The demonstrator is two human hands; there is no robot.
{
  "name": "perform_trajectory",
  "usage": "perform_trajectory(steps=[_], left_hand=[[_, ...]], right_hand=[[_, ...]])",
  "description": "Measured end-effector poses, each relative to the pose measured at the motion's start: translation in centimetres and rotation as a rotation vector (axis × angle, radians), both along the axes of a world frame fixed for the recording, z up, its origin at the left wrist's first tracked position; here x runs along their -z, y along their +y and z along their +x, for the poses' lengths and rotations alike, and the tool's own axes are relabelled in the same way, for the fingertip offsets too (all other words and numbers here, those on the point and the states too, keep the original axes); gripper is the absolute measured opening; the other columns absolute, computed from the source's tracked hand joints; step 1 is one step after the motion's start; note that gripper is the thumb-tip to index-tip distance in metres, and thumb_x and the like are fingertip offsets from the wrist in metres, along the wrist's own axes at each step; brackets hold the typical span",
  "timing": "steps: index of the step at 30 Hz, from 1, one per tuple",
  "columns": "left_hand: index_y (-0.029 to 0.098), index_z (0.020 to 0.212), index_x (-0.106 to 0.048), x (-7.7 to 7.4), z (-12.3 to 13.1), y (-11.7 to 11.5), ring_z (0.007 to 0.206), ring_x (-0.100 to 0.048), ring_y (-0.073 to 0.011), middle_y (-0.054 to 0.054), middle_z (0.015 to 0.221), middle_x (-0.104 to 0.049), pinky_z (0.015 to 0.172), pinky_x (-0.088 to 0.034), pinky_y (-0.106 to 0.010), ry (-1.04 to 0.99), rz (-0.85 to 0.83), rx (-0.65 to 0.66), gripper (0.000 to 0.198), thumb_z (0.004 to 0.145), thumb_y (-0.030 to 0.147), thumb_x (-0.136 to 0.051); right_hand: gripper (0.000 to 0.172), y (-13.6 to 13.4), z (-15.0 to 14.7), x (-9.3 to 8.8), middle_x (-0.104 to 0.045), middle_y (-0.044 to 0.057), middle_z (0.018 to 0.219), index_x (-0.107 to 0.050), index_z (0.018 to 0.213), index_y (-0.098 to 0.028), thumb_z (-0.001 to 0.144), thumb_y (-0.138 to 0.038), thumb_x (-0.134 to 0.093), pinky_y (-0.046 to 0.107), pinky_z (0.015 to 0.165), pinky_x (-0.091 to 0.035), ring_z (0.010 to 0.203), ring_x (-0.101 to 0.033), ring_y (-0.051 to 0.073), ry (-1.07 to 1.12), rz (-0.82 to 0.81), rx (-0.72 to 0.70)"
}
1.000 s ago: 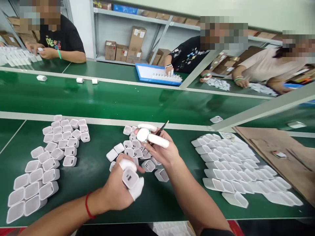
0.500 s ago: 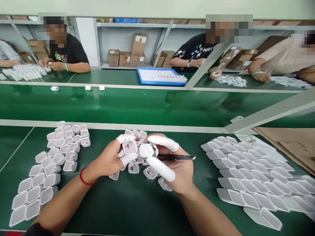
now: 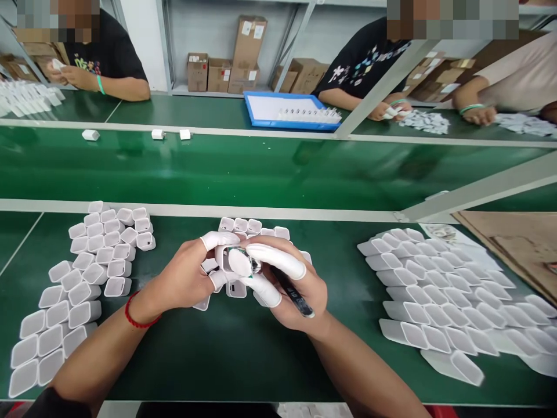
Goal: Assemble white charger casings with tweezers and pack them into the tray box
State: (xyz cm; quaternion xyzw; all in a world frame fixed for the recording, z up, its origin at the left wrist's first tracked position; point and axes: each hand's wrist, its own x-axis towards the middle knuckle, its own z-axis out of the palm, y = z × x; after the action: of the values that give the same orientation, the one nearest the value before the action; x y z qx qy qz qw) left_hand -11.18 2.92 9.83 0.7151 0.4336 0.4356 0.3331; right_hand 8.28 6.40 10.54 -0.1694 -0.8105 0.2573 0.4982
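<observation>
My left hand (image 3: 180,278), with white finger cots, is closed around a small white plastic housing (image 3: 220,254), its opening facing me. My right hand (image 3: 311,290), also in white finger cots, pinches a small circuit board (image 3: 241,263) with a round white part on its face. The board is at the housing's mouth and overlaps it; how far it sits inside is hidden. A slim black tool (image 3: 293,293), perhaps tweezers, lies tucked in my right palm. More housings (image 3: 236,288) stand on the green table under and behind my hands.
Rows of open white housings (image 3: 82,290) stand at the left. Longer white housings (image 3: 439,296) lie in rows at the right, beside cardboard (image 3: 513,249). Beyond the bench rail, a green belt (image 3: 209,174) carries several white pieces. Co-workers sit across, near a blue tray (image 3: 291,110).
My right hand has moved left, bringing the circuit board from beside the housing to its mouth. The black tool now slants downward. The camera view has tilted down.
</observation>
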Motion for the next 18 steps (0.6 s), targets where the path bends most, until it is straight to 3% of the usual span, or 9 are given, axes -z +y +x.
perform_trajectory(steps=[10,15,18], left_hand=[[0.019,0.119,-0.059,-0.21,0.17,0.11,0.078,-0.066,-0.0144,-0.005,0.108,-0.07,0.073,-0.058,-0.027,-0.019,-0.006,0.002,0.041,0.08,0.012,-0.062],[0.02,0.12,-0.059,-0.21,0.21,0.13,0.097,-0.068,-0.0195,-0.006,0.113,-0.069,0.081,-0.059,-0.029,-0.038,-0.039,0.019,0.04,0.081,0.011,-0.06],[0.021,0.118,-0.06,-0.23,0.19,0.13,0.099,-0.069,-0.0197,-0.004,0.113,-0.069,0.084,-0.058,-0.03,0.008,-0.009,-0.009,0.04,0.08,0.009,-0.059]], right_hand=[[0.048,0.19,0.06,-0.14,-0.066,0.009,0.117,-0.057,0.131,-0.03,0.087,-0.013,-0.064,0.039,0.082,-0.059,0.101,-0.067,0.024,-0.04,0.029,-0.014],[0.051,0.16,-0.14,-0.14,-0.066,0.009,0.118,-0.055,0.133,-0.03,0.086,-0.011,-0.064,0.038,0.08,-0.06,0.101,-0.066,0.024,-0.065,0.048,-0.016],[0.056,0.08,-0.25,-0.15,-0.063,0.01,0.119,-0.052,0.136,-0.031,0.086,-0.007,-0.063,0.038,0.078,-0.06,0.106,-0.064,0.025,-0.091,0.044,-0.029]])
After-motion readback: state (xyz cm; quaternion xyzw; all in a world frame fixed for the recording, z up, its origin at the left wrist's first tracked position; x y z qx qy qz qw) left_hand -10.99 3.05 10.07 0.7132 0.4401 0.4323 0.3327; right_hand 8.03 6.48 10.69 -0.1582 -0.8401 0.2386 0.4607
